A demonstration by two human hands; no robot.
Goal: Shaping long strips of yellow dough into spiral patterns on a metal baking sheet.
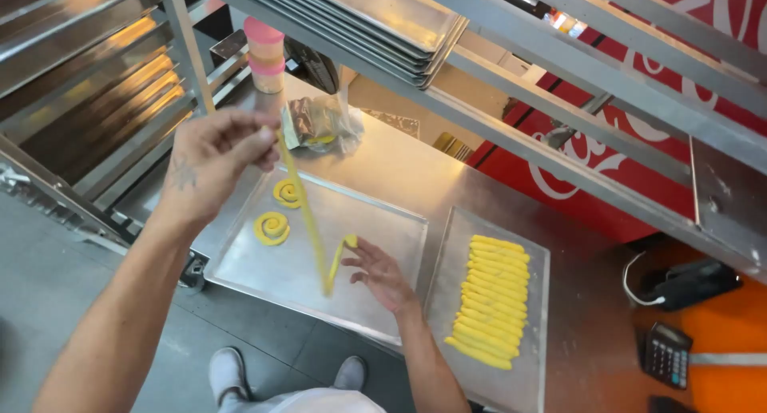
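My left hand (216,159) is raised above a steel baking tray (383,229) and pinches the top end of a long thin yellow dough rope (307,213). The rope hangs down, bends near the tray surface and rises to my right hand (379,273), which holds its lower end at the fingertips, just over the tray. Two yellow dough spirals (272,228) lie flat on the tray's left part. A second tray (531,301) to the right carries several short yellow dough sticks (489,299) in a row.
Both trays rest on a steel table (431,169). A rack with stacked trays (375,17) hangs overhead. A pink-and-cream stack of cups (265,57) and a plastic bag (319,124) sit behind. A phone (691,281) and a calculator (665,353) lie right.
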